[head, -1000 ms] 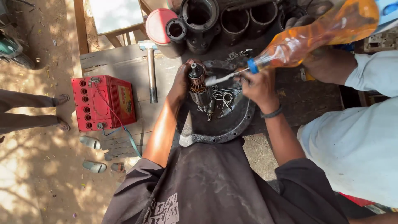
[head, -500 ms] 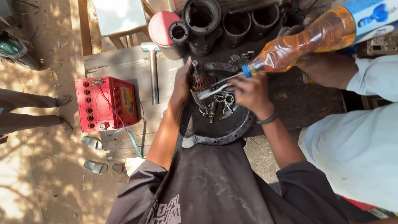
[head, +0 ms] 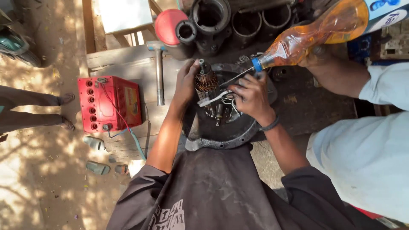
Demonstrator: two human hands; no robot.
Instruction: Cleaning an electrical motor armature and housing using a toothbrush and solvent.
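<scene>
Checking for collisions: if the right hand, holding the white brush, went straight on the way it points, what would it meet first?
Probably the copper-wound armature held upright by the left hand; the right hand points the toothbrush at its lower part. Depth is unclear.

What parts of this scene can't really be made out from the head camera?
- Orange-filled clear plastic bottle: its base is cut off by the top right edge.
- Small white brush: its handle end is hidden inside the person's right hand.
- Copper-wound motor armature: its lower end is lost among dark parts in the round metal housing; the left hand covers one side.
- Co-worker in pale blue shirt: cut off by the right edge.
</scene>
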